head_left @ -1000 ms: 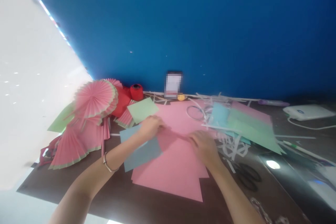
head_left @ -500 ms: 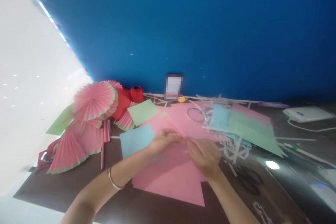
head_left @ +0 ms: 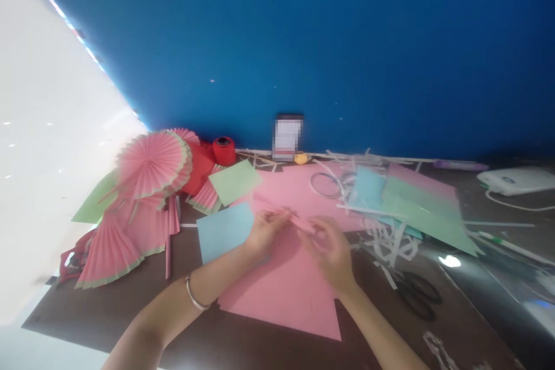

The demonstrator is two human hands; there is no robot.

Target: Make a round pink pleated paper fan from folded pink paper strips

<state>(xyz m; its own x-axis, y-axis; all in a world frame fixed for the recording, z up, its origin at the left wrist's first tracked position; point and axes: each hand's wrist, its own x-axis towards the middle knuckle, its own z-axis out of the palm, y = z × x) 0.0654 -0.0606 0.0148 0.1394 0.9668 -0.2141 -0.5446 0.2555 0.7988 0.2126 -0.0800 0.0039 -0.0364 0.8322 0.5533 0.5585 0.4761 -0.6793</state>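
Note:
My left hand is closed, pinching one end of a narrow pink folded paper strip. At the strip's other end my right hand has its thumb and fingers curled around it, partly hiding it. Both hands are over pink paper sheets spread on the dark table. A light blue sheet lies by my left wrist, with a pale green sheet behind it. The strip's exact folds are blurred.
Pleated pink paper fans pile up at left beside a red tape roll. White paper strips, black scissors and green sheets lie at right. A pixelated upright object stands at the blue wall.
The pink strip has swung from slanting away behind my hands to lying between them. My right hand's fingers have loosened from a tight curl and spread somewhat. The view has shifted slightly.

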